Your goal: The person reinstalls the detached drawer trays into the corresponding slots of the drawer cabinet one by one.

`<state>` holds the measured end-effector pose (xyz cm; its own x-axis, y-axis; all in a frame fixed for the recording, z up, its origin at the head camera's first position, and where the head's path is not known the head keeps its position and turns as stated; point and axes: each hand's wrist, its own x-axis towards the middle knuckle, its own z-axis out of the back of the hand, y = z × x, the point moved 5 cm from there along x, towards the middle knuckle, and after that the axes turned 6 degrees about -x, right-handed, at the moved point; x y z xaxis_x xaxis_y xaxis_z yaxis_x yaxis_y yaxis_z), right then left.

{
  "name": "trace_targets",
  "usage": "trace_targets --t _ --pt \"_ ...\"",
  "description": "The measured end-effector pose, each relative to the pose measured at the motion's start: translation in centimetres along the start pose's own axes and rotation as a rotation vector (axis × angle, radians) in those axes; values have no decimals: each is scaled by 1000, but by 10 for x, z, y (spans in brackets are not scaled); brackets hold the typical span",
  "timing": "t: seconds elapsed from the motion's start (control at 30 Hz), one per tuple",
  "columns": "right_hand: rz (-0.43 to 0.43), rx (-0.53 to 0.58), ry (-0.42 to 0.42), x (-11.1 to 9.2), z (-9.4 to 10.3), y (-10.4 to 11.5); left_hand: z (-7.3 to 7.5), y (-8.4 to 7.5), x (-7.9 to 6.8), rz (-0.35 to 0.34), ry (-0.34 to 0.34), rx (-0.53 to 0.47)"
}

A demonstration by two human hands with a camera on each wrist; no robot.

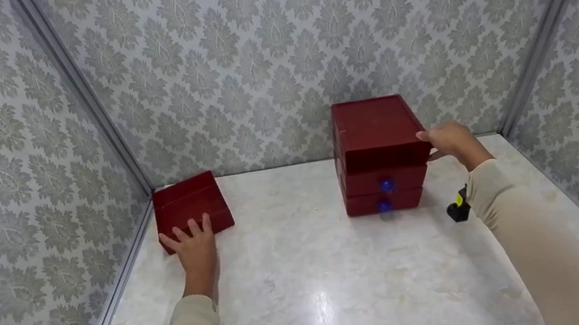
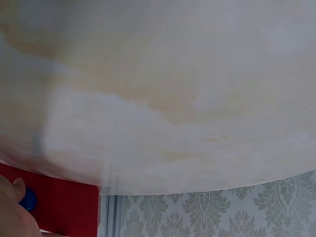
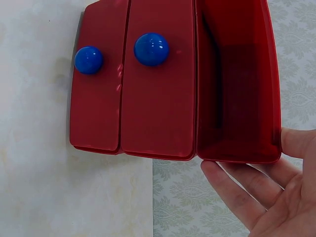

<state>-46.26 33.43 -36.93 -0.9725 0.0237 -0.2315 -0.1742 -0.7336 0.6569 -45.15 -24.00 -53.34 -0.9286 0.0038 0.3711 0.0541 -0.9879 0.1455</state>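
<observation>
Well, right fingers touch cabinet; yellow label unreadable.

No text, brand, number or sign can be read in any of the three views. The nearest thing to a label is a small yellow patch on the black device by the right sleeve; it is too small to make out any lettering. The fronts of the red cabinet show no legible print, and neither does the red drawer. The figures on the walls are a repeated leaf ornament, not writing, and the marks on the desk are veining.
</observation>
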Motion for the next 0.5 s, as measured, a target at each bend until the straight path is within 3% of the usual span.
trace_targets --t 0.2,0.5 --pt "-10 29 -12 -1 1 2 9 -7 -2 -16 -27 5" --pt "-41 34 32 -1 0 0 38 -31 -3 -78 -152 31"
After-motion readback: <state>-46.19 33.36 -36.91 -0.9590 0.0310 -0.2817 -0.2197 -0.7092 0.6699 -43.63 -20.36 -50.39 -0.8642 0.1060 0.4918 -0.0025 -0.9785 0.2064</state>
